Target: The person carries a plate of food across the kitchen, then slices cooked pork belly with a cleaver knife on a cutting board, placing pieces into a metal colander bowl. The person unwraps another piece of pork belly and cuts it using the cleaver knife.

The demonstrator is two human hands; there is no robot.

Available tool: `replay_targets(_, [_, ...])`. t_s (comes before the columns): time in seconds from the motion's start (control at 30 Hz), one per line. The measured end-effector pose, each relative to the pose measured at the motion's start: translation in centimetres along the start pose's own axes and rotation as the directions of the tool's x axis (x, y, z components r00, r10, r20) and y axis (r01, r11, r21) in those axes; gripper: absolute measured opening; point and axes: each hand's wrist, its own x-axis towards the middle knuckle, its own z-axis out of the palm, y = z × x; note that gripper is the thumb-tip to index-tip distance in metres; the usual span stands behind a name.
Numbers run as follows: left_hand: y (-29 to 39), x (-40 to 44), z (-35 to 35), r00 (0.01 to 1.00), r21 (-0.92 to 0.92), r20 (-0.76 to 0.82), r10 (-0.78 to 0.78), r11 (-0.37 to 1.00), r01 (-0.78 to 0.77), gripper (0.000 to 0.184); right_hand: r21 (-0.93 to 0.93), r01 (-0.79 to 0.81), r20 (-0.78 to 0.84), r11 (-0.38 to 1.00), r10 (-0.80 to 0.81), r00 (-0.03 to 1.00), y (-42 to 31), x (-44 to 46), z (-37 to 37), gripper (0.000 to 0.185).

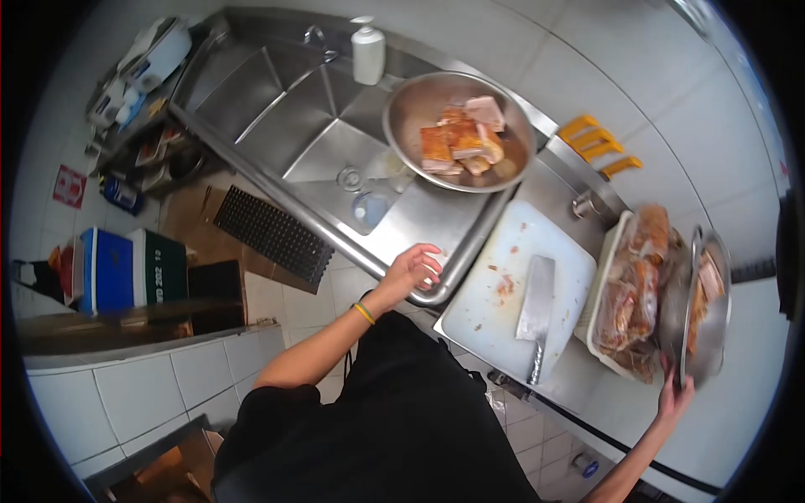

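Blue box: far left, beside a green box.
Mat: black, perforated, on the floor below the sink.
Sink: steel; white pump bottle stands at its back edge.
Left hand: loosely open, fingers curled, above the sink's near corner; contact with the rim hard to judge from this angle.
Large bowl: steel, at the sink's right end, holding browned meat pieces.
Cutting board: white, scattered with scraps; cleaver lies flat on it, handle toward the person.
Yellow handles: a row by the wall, behind the board.
Crate: white, right of the board, filled with bagged meat.
Right hand: gripping the lower rim of the tilted bowl.
Tilted bowl: steel, steeply tipped beside the crate, more meat inside.
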Motion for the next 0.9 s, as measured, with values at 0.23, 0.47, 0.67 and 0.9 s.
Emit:
replay_targets(0.23, [4.3, 1.7, -13.0, 0.983, -0.321, -0.063, -0.173, 0.936, 0.144, 0.04, -0.167, 0.249, -0.078, 0.954, -0.264, 0.961, 8.5, -14.5, 12.8, 0.075])
replay_targets(0.47, [8.0, 3.6, -18.2, 0.974, -0.287, 0.091, -0.209, 0.931, 0.227, 0.042, -0.349, -0.03, -0.285, 0.937, -0.075, 0.956, 25.8, -20.4, 18.2, 0.043])
replay_targets(0.67, [7.5, 3.0, -22.5, 0.968, -0.288, 0.052, -0.246, 0.924, 0.251, 0.043, -0.194, -0.405, -0.355, 0.894, 0.32, 0.878, 38.6, -22.7, 20.8, 0.046])
replay_targets(0.9, [7.4, 1.4, -23.9, 0.959, -0.295, 0.067, -0.275, 0.913, 0.282, 0.032, -0.273, -0.57, -0.364, 0.775, 0.466, 0.807, 45.5, -21.8, 21.6, 0.051])
